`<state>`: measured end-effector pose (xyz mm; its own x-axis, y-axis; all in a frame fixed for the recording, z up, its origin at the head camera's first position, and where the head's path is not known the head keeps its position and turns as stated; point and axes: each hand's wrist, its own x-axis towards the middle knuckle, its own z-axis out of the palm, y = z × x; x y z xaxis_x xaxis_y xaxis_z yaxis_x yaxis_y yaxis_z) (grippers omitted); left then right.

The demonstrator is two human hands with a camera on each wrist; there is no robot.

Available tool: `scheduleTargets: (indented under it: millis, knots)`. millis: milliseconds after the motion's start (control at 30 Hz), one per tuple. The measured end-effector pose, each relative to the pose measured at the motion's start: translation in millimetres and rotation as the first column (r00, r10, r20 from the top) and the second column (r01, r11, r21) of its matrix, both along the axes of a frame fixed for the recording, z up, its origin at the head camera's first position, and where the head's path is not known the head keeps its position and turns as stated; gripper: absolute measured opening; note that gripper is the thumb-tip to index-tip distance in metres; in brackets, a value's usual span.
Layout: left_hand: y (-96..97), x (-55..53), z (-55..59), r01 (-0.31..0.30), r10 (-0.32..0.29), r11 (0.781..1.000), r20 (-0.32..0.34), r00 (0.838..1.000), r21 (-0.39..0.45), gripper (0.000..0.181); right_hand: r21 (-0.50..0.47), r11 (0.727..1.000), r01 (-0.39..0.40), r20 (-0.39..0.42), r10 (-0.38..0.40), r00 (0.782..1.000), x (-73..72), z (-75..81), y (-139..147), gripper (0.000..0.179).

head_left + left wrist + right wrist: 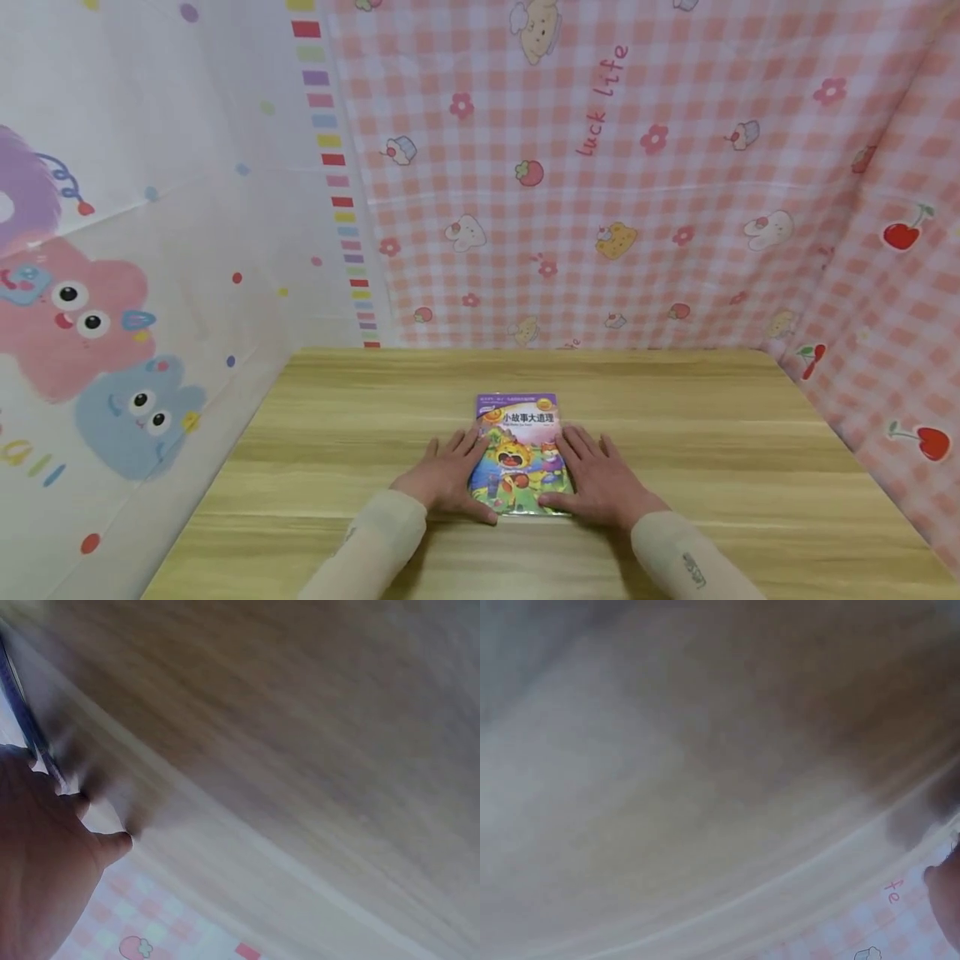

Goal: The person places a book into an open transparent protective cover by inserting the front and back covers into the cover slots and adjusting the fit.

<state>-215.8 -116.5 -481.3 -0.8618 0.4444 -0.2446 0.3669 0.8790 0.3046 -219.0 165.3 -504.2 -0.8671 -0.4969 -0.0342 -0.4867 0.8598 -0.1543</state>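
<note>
A colourful children's book (519,439) with a purple top band lies flat on the wooden table (712,433), cover up. My left hand (444,475) rests flat along the book's left edge, fingers straight, thumb at the near corner. My right hand (600,477) lies flat along the book's right edge, thumb on the near right corner. In the left wrist view the left hand (45,862) fills the lower left, with the book's thin edge (26,724) beside it. The right wrist view is blurred table surface, with only a sliver of the right hand (946,904) at the right edge.
Cloth walls enclose the table: a white cartoon-print sheet (112,275) on the left, pink checked fabric (600,167) at the back and right. Bare wood stretches on both sides of the book.
</note>
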Motion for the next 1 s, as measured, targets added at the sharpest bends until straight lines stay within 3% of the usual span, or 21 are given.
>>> scheduleTargets:
  millis: [133, 267, 600, 800, 1000]
  knots:
    - [1.7, 0.0, 1.6, 0.001, -0.001, 1.000, 0.006, 1.000, 0.007, 0.121, -0.037, 0.999, -0.029, -0.015, 0.028, 0.999, -4.4, 6.3, 0.3, 0.099]
    - [2.4, -0.5, 1.1, 0.010, -0.010, 1.000, -0.003, 1.000, 0.012, 0.120, -0.039, 0.999, -0.009, -0.018, 0.008, 1.000, -8.5, 5.6, 1.3, 0.095]
    - [-0.8, -2.7, 0.3, -0.010, 0.010, 0.999, 0.010, 1.000, 0.037, 0.120, 0.033, 0.999, 0.001, -0.056, 0.001, 0.998, -13.9, 1.7, -2.5, 0.099]
    - [-7.8, -2.9, 3.1, -0.043, 0.039, 0.993, 0.035, 0.999, 0.113, 0.126, -0.111, 0.994, 0.022, -0.017, -0.024, 1.000, -10.9, 10.6, -1.2, 0.092]
    - [-17.3, -5.8, 13.1, -0.087, 0.083, 0.985, 0.036, 0.996, 0.148, 0.119, -0.212, 0.974, 0.076, -0.045, -0.087, 0.995, -10.4, 18.5, 6.5, 0.076]
